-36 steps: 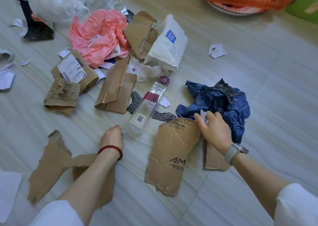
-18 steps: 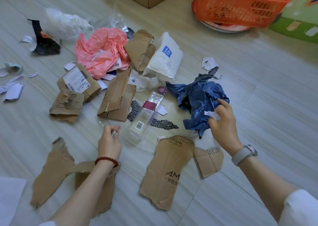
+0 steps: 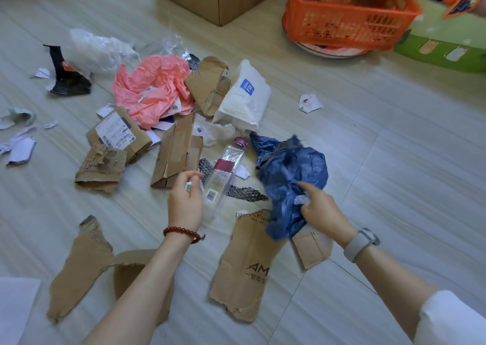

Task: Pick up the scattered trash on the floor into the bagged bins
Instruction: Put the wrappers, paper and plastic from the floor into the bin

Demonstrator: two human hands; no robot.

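Bottle lies between both hands, nearer the left.
Left hand pinches a small scrap; right hand grips the blue bag. Bottle on the floor, cap pointing away.

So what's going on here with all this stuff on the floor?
A person is gathering scattered trash off the floor. The right hand grips a crumpled blue plastic bag along with a small pale scrap. The left hand pinches a small scrap beside a clear plastic bottle lying on the floor. Torn cardboard pieces, a pink bag and a white pouch lie around unpicked. No bin is visible.
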